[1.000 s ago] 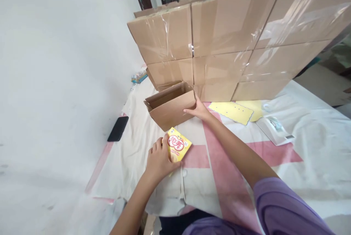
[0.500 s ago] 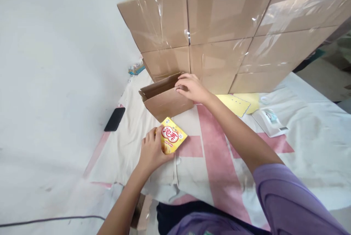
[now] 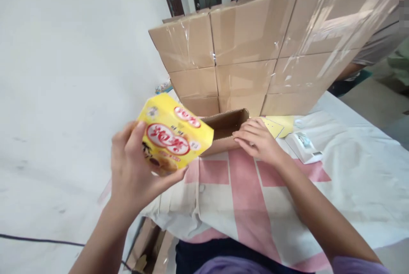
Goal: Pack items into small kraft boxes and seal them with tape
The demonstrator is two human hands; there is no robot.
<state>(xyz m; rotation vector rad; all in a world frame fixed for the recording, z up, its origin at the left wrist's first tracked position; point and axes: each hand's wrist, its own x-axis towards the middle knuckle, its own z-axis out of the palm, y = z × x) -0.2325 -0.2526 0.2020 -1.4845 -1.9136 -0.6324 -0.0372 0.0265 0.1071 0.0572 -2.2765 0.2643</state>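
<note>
My left hand point(image 3: 137, 163) is closed around a yellow snack box point(image 3: 174, 137) with red and white lettering, lifted above the table and tilted. An open, narrow cardboard box point(image 3: 223, 145) stands on the table behind it, and the snack box hides its left part. My right hand point(image 3: 260, 139) grips the cardboard box at its right end, with fingers at the rim. The dark inside of the cardboard box shows between the two hands.
A tall wall of taped cardboard boxes point(image 3: 246, 31) stands at the back of the table. Right of my right hand lie a yellow sheet point(image 3: 279, 126) and a small white device point(image 3: 303, 146). A white wall point(image 3: 64, 73) borders the left side. Part of a person shows at far right.
My left hand has raised the snack box off the table, nearer the camera, and tilted it. The cardboard box has shifted rightward in view with my right hand still at it.
</note>
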